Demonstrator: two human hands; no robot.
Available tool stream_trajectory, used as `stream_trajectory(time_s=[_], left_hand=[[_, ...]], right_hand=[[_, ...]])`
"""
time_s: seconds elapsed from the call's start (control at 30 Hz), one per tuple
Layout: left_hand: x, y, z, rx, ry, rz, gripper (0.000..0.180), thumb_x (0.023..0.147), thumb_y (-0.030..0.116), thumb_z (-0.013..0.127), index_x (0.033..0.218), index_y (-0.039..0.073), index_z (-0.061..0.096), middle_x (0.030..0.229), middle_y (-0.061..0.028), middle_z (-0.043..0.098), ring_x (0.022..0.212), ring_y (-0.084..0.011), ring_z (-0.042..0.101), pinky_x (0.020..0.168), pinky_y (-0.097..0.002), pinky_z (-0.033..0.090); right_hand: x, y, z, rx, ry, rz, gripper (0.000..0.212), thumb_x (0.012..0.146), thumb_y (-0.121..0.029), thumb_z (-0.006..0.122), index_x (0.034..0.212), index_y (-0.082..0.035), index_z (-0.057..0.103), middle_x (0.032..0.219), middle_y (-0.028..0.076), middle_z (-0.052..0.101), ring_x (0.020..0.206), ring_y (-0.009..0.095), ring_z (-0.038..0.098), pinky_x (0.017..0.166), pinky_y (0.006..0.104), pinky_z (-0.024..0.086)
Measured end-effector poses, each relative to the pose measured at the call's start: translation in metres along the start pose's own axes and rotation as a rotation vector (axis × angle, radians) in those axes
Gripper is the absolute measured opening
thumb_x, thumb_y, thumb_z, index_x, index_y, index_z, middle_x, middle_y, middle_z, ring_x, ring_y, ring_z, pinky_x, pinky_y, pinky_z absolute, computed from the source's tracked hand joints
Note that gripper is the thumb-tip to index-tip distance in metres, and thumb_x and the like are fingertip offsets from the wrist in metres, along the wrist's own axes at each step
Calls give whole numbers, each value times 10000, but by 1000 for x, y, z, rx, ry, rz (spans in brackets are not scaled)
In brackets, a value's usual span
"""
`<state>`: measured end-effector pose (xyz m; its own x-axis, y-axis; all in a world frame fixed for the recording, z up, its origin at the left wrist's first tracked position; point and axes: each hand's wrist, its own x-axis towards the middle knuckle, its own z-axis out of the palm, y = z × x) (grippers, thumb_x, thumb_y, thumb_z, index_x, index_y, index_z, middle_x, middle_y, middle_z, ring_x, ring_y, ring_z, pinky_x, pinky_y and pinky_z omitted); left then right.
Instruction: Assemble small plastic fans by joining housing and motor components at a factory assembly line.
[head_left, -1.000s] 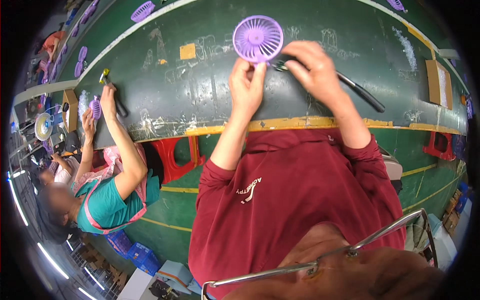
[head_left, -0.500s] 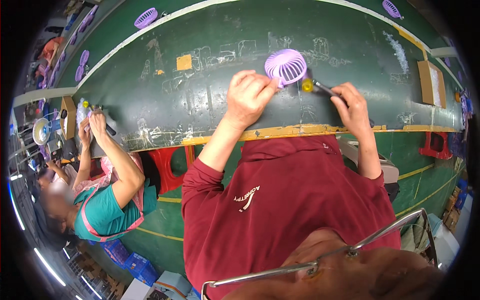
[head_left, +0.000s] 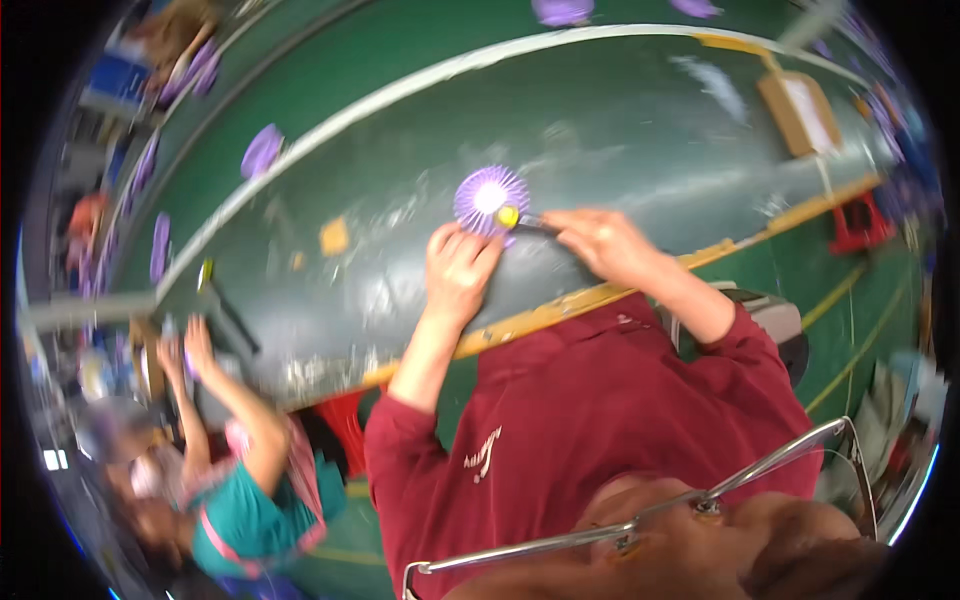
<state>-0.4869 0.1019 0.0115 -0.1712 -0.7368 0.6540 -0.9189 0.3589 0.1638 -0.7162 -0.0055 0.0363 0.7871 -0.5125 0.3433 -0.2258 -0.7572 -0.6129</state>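
Observation:
A round purple fan grille with radiating ribs and a pale centre lies on the dark green workbench. At its lower edge, the curled fingers of my left hand hold it. My right hand is closed round the black handle of a small hammer. The hammer's yellow head is over the grille's lower right part, close to my left fingertips. Motion blur hides whether the head touches the grille.
A yellow-orange patch is on the bench, left of the grille. A cardboard box stands at the far right. Purple fan parts lie beyond the pale rail. At left a co-worker in a teal shirt works near another hammer.
The view has swung. The grille, raised and tilted before, now lies lower on the bench. My right hand has brought the hammer head from beside the grille to over it. The co-worker's hammer is now down.

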Motion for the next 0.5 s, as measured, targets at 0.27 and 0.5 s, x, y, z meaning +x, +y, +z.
stream_trajectory(time_s=[0.27,0.5], left_hand=[[41,-1,3,86,37,-88,163,808,74,724,968,74,695,872,-54,626,872,-226,613,997,-436,429],[114,-3,32,37,132,-191,145,848,69,687,978,45,627,951,-119,610,957,-312,580,1004,-458,398]], right_hand=[[-28,11,-40,-134,-99,273,266,901,-194,629,1143,-101,685,972,144,691,928,341,665,806,456,536],[-19,104,-109,-186,465,268,138,847,-126,671,963,-54,692,966,133,682,920,352,651,808,423,534]])
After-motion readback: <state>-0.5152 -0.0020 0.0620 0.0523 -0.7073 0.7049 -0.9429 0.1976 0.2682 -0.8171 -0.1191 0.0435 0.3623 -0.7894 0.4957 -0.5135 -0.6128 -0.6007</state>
